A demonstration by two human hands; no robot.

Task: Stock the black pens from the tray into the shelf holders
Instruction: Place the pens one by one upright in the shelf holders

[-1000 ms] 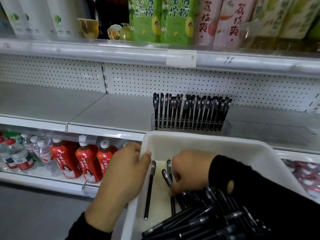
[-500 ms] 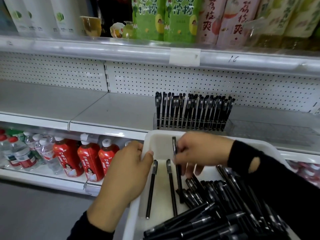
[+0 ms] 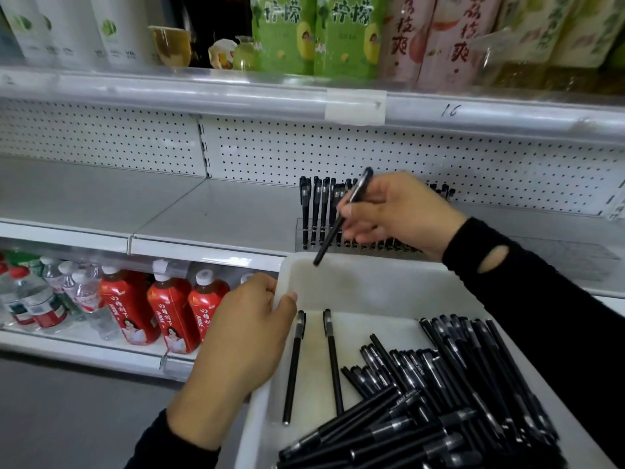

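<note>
"Black pen (image 3: 341, 220) pinched in the right hand (image 3: 402, 214), but why the tilt, tip down over the far wall of the white tray (image 3: 355, 286)?"

"My guess is that it is being lined up for a slot. The clear holder (image 3: 301, 235) stands on the shelf (image 3: 220, 218) just behind the tray. It already has a row of upright pens (image 3: 316, 208) in it, partly hidden by that hand."

"And the left hand (image 3: 243, 336)?"

"Grasping the tray's left rim, thumb hooked inside. That likely keeps it level at shelf height, so the reach is short."

"Much left to stock?"

"Plenty, I judge. A heap of pens (image 3: 439, 401) fills the tray's near right part, and two loose pens (image 3: 294, 363) lie apart on its bare floor beside the thumb."

"The surroundings?"

"Pale metal shelving with a pegboard back (image 3: 338, 150). Red bottles (image 3: 169, 313) and water bottles (image 3: 30, 299) sit on the level below, with green pouches (image 3: 314, 32) and pink pouches (image 3: 433, 35) above. A second holder (image 3: 575, 258) to the right looks unfilled, though it is blurred."
</note>
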